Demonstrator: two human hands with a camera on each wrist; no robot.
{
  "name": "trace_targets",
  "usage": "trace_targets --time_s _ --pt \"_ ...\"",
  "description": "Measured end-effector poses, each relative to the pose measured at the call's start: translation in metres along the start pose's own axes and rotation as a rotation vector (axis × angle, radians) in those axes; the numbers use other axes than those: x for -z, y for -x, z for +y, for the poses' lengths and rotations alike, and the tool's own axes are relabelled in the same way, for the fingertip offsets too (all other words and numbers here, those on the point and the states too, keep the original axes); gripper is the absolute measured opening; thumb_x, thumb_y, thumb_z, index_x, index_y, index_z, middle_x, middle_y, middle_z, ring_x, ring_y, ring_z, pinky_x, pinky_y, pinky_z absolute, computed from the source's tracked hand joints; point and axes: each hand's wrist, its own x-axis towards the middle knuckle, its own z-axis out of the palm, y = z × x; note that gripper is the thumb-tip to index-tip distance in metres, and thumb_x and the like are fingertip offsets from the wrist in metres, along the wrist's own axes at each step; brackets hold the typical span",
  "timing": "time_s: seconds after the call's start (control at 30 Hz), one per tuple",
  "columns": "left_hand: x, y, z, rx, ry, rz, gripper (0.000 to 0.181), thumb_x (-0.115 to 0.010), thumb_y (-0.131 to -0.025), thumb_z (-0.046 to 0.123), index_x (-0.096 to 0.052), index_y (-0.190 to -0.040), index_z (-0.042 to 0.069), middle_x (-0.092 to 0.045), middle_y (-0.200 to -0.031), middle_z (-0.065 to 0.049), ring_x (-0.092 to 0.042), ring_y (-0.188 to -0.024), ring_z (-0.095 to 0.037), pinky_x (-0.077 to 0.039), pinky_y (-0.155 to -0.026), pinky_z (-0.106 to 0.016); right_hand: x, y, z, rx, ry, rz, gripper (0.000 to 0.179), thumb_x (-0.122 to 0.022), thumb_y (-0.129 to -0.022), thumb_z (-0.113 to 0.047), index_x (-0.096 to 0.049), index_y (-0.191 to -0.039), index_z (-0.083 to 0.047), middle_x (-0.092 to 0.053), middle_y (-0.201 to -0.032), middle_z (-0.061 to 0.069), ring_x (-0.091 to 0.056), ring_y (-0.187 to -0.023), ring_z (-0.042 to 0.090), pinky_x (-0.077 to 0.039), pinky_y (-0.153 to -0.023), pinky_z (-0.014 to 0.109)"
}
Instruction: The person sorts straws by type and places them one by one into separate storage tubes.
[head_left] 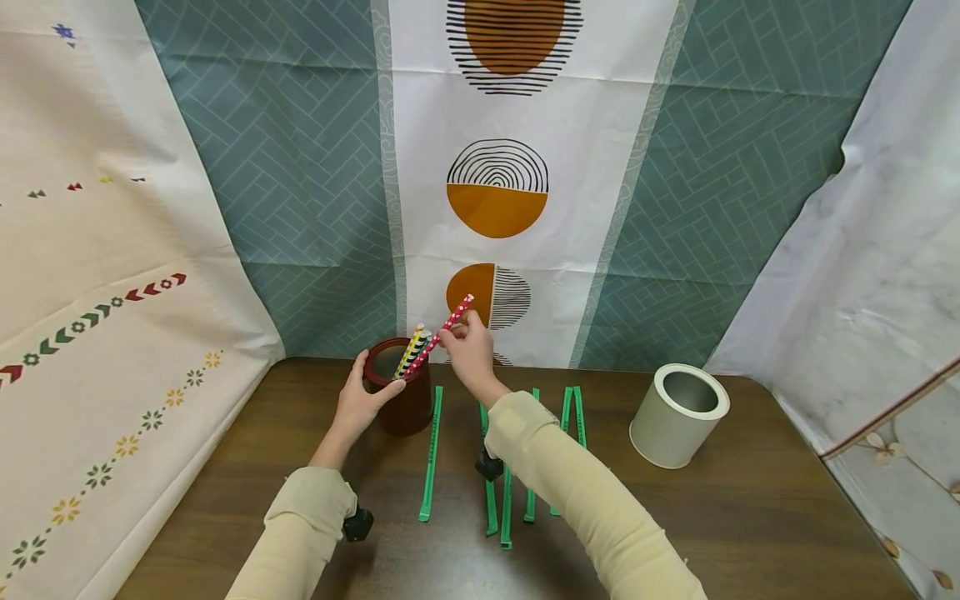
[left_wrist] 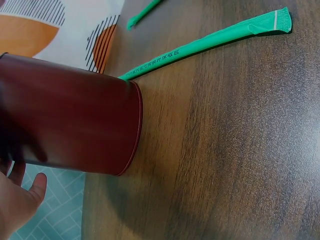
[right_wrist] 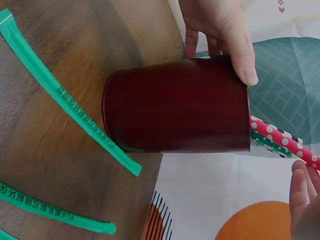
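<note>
A dark red cylindrical canister (head_left: 408, 414) stands upright at the back left of the table. My left hand (head_left: 358, 402) grips its rim, thumb toward the front and fingers round the far side; the right wrist view shows that thumb along the canister wall (right_wrist: 175, 107). With thumb and fingertips my right hand (head_left: 472, 354) pinches a pink straw with white dots (head_left: 454, 317). Slanting down to the left, this straw has its lower end at the canister's mouth. Yellow-striped (head_left: 409, 353) and black-striped straws lean inside the canister, with some green showing beside them.
Several green paper-wrapped straws (head_left: 431, 467) lie lengthwise on the brown table (head_left: 420, 567), some under the right forearm. A white, open-topped canister (head_left: 660, 433) stands at the right. Patterned cloth (head_left: 322, 167) hangs behind the table.
</note>
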Motion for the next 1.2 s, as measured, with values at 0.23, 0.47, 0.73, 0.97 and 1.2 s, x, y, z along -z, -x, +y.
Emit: trace_targets --time_s 0.23,0.47,0.73,0.97,1.2 --pt "0.000 0.000 -0.001 0.000 0.001 -0.002 0.097 -0.065 -0.074 0.048 -0.005 -0.143 0.015 -0.017 -0.147 -0.011 -0.019 -0.134 -0.029 -0.023 -0.104 -0.052 -0.004 0.005 0.007 -0.030 0.011 -0.116 0.019 -0.056 -0.086 -0.014 -0.052 -0.099 -0.001 -0.067 -0.084 0.019 -0.065 -0.073 0.029 -0.051 -0.058 0.022" --pt "-0.001 0.000 -0.002 -0.004 0.008 -0.001 0.097 -0.065 -0.074 0.047 -0.005 -0.143 0.015 -0.018 -0.147 -0.012 -0.020 -0.133 -0.030 -0.023 -0.104 -0.051 -0.003 0.012 0.021 -0.085 0.018 -0.157 0.021 -0.057 -0.085 -0.014 -0.052 -0.100 0.000 -0.067 -0.084 0.018 -0.064 -0.063 0.015 -0.052 -0.060 0.025" --pt "-0.002 0.000 -0.002 -0.009 0.008 0.007 0.097 -0.065 -0.074 0.047 -0.006 -0.143 0.014 -0.018 -0.147 -0.012 -0.020 -0.133 -0.029 -0.025 -0.104 -0.051 0.006 0.020 0.031 -0.079 -0.003 -0.173 0.023 -0.059 -0.084 -0.017 -0.053 -0.099 -0.002 -0.065 -0.084 0.021 -0.062 -0.060 0.016 -0.053 -0.063 0.033" --pt "-0.004 0.002 -0.004 -0.018 0.008 0.007 0.096 -0.066 -0.075 0.045 -0.006 -0.143 0.015 -0.015 -0.148 -0.010 -0.017 -0.135 -0.027 -0.024 -0.104 -0.050 0.026 0.034 0.042 -0.064 -0.020 -0.188 0.025 -0.061 -0.083 -0.020 -0.055 -0.100 -0.002 -0.063 -0.084 0.016 -0.061 -0.072 0.025 -0.050 -0.062 0.026" --pt "-0.003 0.002 -0.001 -0.010 0.015 0.014 0.095 -0.065 -0.076 0.044 -0.004 -0.143 0.016 -0.012 -0.148 -0.008 -0.015 -0.135 -0.028 -0.023 -0.104 -0.051 0.059 0.051 0.060 -0.067 -0.043 -0.233 0.025 -0.061 -0.083 -0.023 -0.056 -0.100 -0.006 -0.058 -0.092 0.008 -0.054 -0.080 0.013 -0.046 -0.069 0.026"
